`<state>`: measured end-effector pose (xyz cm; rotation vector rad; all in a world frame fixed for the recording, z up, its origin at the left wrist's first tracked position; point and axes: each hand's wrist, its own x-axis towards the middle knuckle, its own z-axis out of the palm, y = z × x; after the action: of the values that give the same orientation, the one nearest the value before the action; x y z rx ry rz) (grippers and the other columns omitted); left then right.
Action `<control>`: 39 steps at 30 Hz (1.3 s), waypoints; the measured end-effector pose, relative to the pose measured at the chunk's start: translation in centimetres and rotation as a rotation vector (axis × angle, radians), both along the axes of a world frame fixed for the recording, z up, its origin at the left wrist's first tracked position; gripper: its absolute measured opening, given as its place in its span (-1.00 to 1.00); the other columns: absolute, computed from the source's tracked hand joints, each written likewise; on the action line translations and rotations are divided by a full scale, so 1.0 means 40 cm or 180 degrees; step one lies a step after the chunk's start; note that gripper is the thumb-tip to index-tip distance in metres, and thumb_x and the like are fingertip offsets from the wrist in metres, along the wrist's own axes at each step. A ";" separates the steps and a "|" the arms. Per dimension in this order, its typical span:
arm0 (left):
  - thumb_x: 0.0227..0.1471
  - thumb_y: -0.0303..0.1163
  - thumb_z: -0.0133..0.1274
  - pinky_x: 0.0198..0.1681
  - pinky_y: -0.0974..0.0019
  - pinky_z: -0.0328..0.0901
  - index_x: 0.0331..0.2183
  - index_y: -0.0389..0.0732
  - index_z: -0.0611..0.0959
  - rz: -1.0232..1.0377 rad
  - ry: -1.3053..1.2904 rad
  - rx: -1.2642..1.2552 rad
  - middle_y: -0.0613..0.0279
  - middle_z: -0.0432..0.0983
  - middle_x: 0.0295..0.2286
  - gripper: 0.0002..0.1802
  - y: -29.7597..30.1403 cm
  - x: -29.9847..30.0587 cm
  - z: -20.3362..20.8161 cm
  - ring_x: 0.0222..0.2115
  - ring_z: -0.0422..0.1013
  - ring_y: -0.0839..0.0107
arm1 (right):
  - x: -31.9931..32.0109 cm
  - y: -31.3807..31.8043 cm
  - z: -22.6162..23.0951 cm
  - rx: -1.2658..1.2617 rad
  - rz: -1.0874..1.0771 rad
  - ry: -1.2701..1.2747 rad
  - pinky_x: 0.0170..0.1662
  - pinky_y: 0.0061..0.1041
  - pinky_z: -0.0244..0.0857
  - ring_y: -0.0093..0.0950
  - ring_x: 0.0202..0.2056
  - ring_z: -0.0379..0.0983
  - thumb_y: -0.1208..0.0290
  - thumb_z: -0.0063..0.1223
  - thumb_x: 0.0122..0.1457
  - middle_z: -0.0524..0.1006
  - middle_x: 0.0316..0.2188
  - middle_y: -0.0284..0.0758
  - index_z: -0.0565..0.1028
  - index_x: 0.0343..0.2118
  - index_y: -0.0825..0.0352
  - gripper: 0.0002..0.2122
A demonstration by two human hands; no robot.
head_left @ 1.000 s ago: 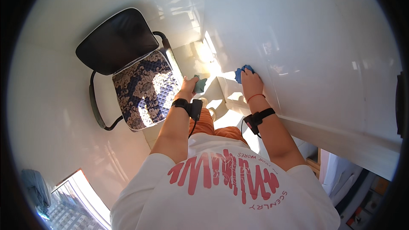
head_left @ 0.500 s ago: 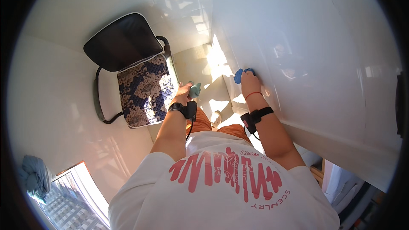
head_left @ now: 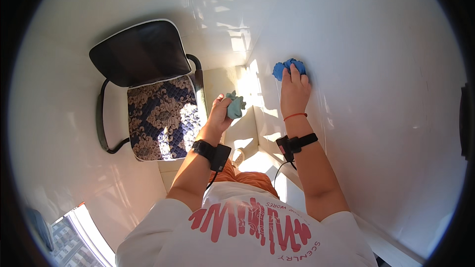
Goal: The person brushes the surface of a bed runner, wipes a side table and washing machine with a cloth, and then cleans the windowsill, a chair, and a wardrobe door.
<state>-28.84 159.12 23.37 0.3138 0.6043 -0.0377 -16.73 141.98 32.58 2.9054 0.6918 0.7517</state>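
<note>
A crumpled blue cloth [head_left: 292,67] is bunched under the fingers of my right hand [head_left: 296,91], pressed against the glossy white wall [head_left: 366,79] on the right. My left hand [head_left: 219,112] grips a wadded pale green cloth [head_left: 236,106] and holds it in the air, close to the chair's right side. Part of the left fingers is hidden behind the green cloth. Each forearm wears a black strap with a small box and a cable.
A chair [head_left: 141,52] with a dark backrest and a patterned seat cushion [head_left: 163,113] stands at the left, beside the walls. Sunlight falls on the tiled floor [head_left: 217,81] near the corner. A window [head_left: 74,240] shows at the lower left.
My right hand has moved up along the wall with the blue cloth. The left hand, still holding the green cloth, has shifted slightly to the right, and the view has moved a little.
</note>
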 end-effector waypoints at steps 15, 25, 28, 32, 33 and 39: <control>0.01 -0.54 -0.17 -0.27 0.18 0.39 0.09 -0.17 0.03 0.0696 0.0835 -0.1237 0.12 0.30 -0.17 -0.39 -0.123 0.001 -0.361 -0.26 0.38 0.28 | 0.214 0.105 -0.405 -0.1782 0.0875 0.0810 -0.26 -0.50 0.29 -0.41 -0.23 0.34 0.47 -0.01 -0.02 0.43 -0.17 -0.30 0.50 -0.31 0.32 -0.82; -0.04 -0.58 -0.27 -0.27 0.32 0.36 -0.14 -0.12 0.31 0.1018 0.1226 -0.0881 0.22 0.36 -0.24 -0.65 -0.189 -0.072 -0.413 -0.25 0.38 0.40 | 0.182 0.122 -0.757 -0.3240 0.0674 0.3398 -0.10 -0.36 0.34 -0.33 -0.07 0.33 0.43 -0.01 0.07 0.39 -0.05 -0.22 0.52 -0.20 0.32 -0.78; -0.05 -0.58 -0.27 -0.27 0.33 0.36 -0.09 -0.11 0.29 0.0983 0.1325 -0.1006 0.22 0.36 -0.21 -0.59 -0.233 -0.091 -0.448 -0.23 0.38 0.40 | 0.261 0.158 -0.852 -0.2084 0.1227 0.1774 -0.18 -0.41 0.34 -0.34 -0.13 0.34 0.44 0.03 0.03 0.39 -0.05 -0.16 0.53 -0.32 0.33 -0.84; -0.06 -0.62 -0.22 -0.14 0.27 0.33 0.02 -0.15 0.24 0.1163 0.1248 -0.1180 0.11 0.33 -0.16 -0.48 -0.278 -0.097 -0.513 -0.18 0.36 0.29 | 0.324 0.152 -1.005 -0.2147 0.0570 0.1506 -0.15 -0.42 0.26 -0.41 -0.12 0.32 0.40 0.00 0.06 0.38 -0.02 -0.21 0.52 -0.22 0.30 -0.78; -0.06 -0.62 -0.22 -0.14 0.27 0.33 0.02 -0.15 0.24 0.1160 0.1313 -0.1185 0.11 0.33 -0.16 -0.48 -0.276 -0.102 -0.530 -0.18 0.36 0.29 | 0.306 0.141 -1.023 -0.2734 0.0767 0.2053 -0.11 -0.41 0.22 -0.41 -0.09 0.29 0.39 -0.01 0.07 0.37 -0.01 -0.25 0.53 -0.20 0.25 -0.77; -0.08 -0.61 -0.22 -0.15 0.35 0.30 -0.01 -0.19 0.32 0.1303 0.1461 -0.0864 0.20 0.36 -0.18 -0.50 -0.218 -0.119 -0.612 -0.18 0.35 0.38 | 0.102 0.047 -1.200 -0.4250 0.0068 0.4592 0.04 -0.32 0.24 -0.31 0.11 0.19 0.49 0.08 0.02 0.33 0.08 -0.36 0.52 -0.12 0.17 -0.69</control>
<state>-33.61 150.39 -1.11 -0.0926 1.0974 0.2061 -12.66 143.87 -15.43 1.6424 0.7295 -1.4277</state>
